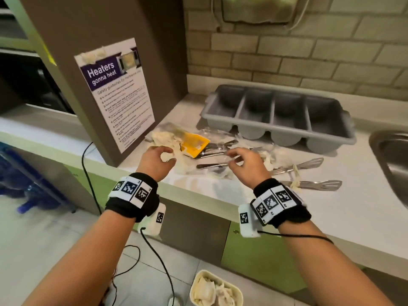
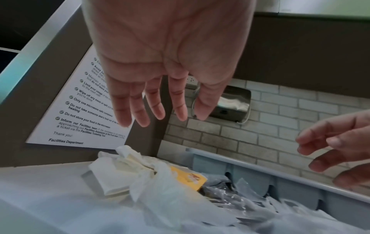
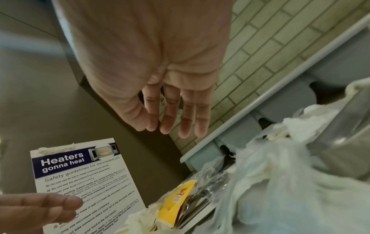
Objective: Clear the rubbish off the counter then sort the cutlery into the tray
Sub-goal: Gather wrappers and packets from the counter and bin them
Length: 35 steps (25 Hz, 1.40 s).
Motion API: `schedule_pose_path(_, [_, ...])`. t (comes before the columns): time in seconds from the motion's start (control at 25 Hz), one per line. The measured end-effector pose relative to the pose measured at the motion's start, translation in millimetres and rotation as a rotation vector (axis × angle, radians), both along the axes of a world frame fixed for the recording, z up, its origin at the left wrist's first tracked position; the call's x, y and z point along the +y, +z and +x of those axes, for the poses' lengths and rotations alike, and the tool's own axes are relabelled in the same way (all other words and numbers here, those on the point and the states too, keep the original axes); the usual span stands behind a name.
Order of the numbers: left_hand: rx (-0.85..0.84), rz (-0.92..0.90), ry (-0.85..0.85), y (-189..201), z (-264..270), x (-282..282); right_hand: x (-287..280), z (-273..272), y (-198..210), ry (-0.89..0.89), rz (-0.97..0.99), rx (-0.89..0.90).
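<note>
most of the cutlery (image 1: 217,154) is buried under clear plastic wrap (image 1: 220,133) and crumpled tissues (image 1: 161,138), so i can't tell forks from spoons; only dark handles poke out. the left hand (image 1: 155,161) and right hand (image 1: 244,165) both hover over the pile, fingers loosely spread, holding nothing. a yellow wrapper (image 1: 194,144) sits at about 12 o'clock from the left hand. the grey tray (image 1: 279,117) has four empty compartments, at roughly 1 o'clock from the pile on the white counter (image 1: 331,208). two tongs (image 1: 309,174) lie at 3 o'clock.
</note>
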<state>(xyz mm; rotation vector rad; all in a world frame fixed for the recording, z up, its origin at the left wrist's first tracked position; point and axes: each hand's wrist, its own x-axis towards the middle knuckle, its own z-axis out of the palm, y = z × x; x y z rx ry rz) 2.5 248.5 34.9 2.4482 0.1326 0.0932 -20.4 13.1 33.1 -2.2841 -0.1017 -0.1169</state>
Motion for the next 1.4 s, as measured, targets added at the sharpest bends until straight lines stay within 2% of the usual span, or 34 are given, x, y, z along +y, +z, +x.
schedule_pose_path(0.24, [0.100,0.014,0.133,-5.9,82.3,35.5,46.8,65.6,-13.2,-0.009,-0.065,0.078])
schedule_pose_path(0.48, [0.236,0.050,0.096,-19.9,159.8,60.8,91.4,142.1,-18.5,-0.172,-0.193,0.222])
schedule_pose_path(0.6, [0.284,0.108,0.018,-28.4,175.1,61.1,109.9,159.2,-23.2,-0.139,-0.413,0.411])
schedule_pose_path(0.68, [0.311,0.086,-0.015,-34.9,183.8,62.4,119.3,165.7,-28.2,-0.126,-0.544,0.472])
schedule_pose_path(0.8, [0.312,0.059,-0.043,-42.6,193.7,64.3,124.1,172.8,-34.6,-0.176,-0.540,0.486])
schedule_pose_path(0.92, [0.227,-0.017,-0.042,-42.8,196.2,63.1,123.1,175.3,-33.8,-0.232,-0.583,0.457])
schedule_pose_path(1.04, [0.120,-0.083,-0.002,-39.2,199.2,61.3,119.6,173.7,-29.2,-0.289,-0.524,0.453])
schedule_pose_path(1.2, [0.040,-0.081,0.001,-37.7,199.4,60.9,109.6,175.5,-30.7,-0.377,-0.239,0.440])
schedule_pose_path(1.4, [-0.077,-0.070,0.014,-35.8,201.2,66.6,90.2,174.1,-33.1,-0.458,-0.012,0.363])
